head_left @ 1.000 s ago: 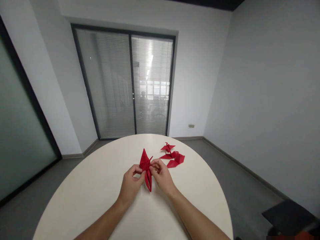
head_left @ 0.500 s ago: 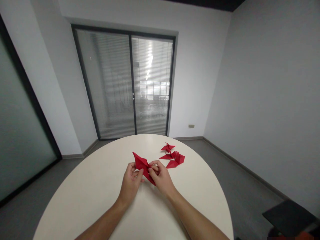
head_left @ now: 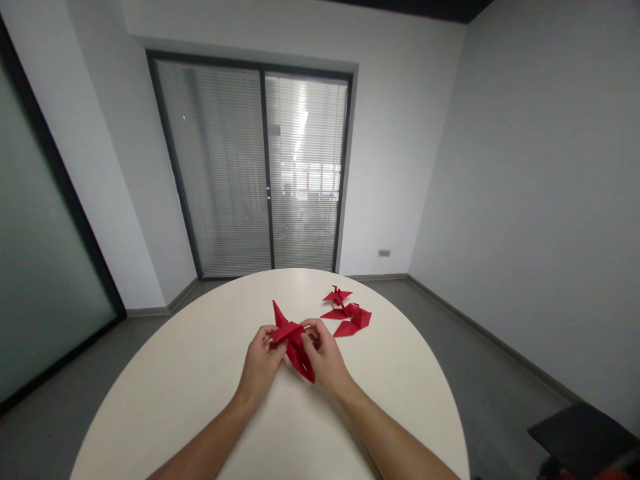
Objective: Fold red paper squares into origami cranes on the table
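Between my two hands, just above the table, is a piece of folded red paper (head_left: 295,343) with pointed flaps. One point rises up and to the left, and another hangs down toward me. My left hand (head_left: 263,350) pinches its left side, fingers behind and thumb in front. On the right side, my right hand (head_left: 320,347) grips the paper near its middle, thumb toward me. Some fingertips are hidden behind the folds. Beyond my right hand, folded red paper cranes (head_left: 355,321) lie close together, with a smaller one (head_left: 337,295) at the back.
The round cream table (head_left: 190,387) curves away on both sides. Behind it stand glass doors with blinds (head_left: 305,220) and white walls. A dark flat-topped object (head_left: 583,433), perhaps a chair, is at the lower right. A green-tinted glass panel (head_left: 45,253) fills the left side.
The held paper has changed shape: a flap now lies across its front toward the left, and the lower part has opened out. Both hands have stayed nearly in place.
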### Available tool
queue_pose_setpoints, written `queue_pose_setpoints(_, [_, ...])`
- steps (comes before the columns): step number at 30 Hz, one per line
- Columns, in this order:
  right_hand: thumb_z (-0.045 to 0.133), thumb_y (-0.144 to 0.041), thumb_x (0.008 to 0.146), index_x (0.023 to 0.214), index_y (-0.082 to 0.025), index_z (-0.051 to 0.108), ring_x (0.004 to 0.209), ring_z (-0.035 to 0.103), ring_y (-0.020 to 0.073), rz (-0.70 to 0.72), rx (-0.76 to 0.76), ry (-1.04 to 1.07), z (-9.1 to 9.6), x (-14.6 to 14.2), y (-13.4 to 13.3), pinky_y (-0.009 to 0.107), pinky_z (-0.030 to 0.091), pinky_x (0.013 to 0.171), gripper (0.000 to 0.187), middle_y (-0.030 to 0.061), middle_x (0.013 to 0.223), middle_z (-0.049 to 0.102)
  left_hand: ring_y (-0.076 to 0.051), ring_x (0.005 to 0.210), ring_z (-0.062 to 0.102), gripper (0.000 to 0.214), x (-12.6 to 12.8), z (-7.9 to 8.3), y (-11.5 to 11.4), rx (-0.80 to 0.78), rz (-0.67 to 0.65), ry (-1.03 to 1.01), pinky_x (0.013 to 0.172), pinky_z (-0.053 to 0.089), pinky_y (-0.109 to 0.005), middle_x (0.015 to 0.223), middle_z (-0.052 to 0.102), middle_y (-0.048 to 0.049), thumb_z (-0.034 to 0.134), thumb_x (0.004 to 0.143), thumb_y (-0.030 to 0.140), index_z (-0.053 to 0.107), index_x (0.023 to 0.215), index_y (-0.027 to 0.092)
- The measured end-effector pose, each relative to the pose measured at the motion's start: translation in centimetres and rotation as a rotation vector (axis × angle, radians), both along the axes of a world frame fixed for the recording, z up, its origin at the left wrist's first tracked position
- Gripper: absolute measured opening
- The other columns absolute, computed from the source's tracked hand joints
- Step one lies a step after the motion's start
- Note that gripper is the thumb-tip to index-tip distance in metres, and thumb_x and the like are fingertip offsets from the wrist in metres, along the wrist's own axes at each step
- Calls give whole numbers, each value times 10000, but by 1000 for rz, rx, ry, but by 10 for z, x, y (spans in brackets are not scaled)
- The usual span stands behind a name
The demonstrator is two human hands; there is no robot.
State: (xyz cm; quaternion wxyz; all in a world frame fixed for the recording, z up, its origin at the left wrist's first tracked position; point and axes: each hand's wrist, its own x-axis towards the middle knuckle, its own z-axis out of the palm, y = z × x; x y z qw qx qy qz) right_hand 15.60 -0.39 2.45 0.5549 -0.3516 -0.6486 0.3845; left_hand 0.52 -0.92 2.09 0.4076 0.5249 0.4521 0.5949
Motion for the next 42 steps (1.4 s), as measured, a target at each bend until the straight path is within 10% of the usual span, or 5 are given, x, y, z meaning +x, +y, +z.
queue_pose_setpoints(16, [525,-202,939,1055,-243,696,949,636,234,-180,490,-487,15,18,2,358,497,824,211,88,1016,688,-206,810,667,274,5,-1,-4,70,-82,171,762,543,-342,968,706,-68,707,757,308,638,989,179])
queue_pose_setpoints(24, [573,-159,875,1052,-254,702,850,655,222,-173,353,-430,18,9,-6,358,486,808,239,48,937,737,-265,1126,594,350,2,-3,-4,269,116,365,961,490,-398,1182,630,-78,670,709,155,658,1053,219])
queue_pose_setpoints(36, [611,-402,898,989,-223,667,763,699,250,-253,49,-196,25,16,2,341,521,690,208,48,787,735,-245,1037,668,341,2,5,-6,134,-102,198,875,562,-379,1175,679,-119,600,858,276,598,1187,186])
queue_pose_setpoints(42, [548,-351,937,1017,-207,653,967,660,241,-171,156,-215,26,8,-7,387,509,888,196,90,1007,711,-243,1011,681,348,2,5,-4,137,-30,125,873,553,-374,1138,695,-118,652,844,367,597,1138,190])
